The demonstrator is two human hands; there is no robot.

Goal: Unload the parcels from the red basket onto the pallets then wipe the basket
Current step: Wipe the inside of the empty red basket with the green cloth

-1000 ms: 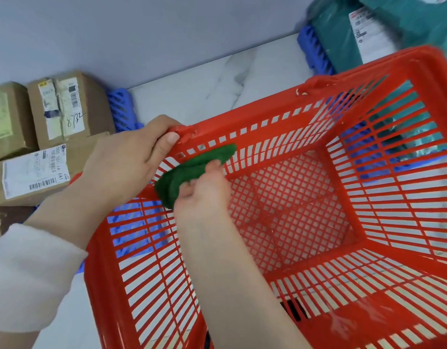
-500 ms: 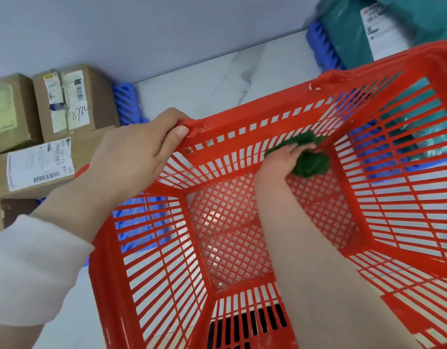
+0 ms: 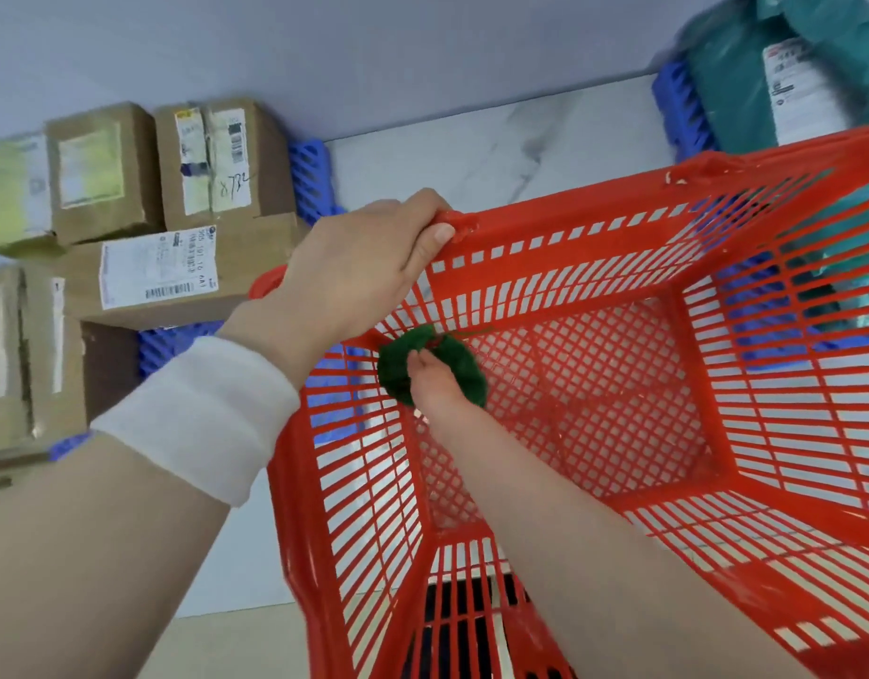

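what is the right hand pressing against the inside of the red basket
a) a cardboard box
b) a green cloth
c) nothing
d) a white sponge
b: the right hand holds a crumpled green cloth against the inner corner of the red slotted plastic basket.

Green cloth (image 3: pixel 398 370) partly hidden by right hand (image 3: pixel 430 379); teal parcel (image 3: pixel 746 76) blurred, cropped.

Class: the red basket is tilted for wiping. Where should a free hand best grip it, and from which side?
Probably the solid top rim of the red basket, from outside and above, as the left hand does. The rim is a solid band; the slatted walls look flimsier.
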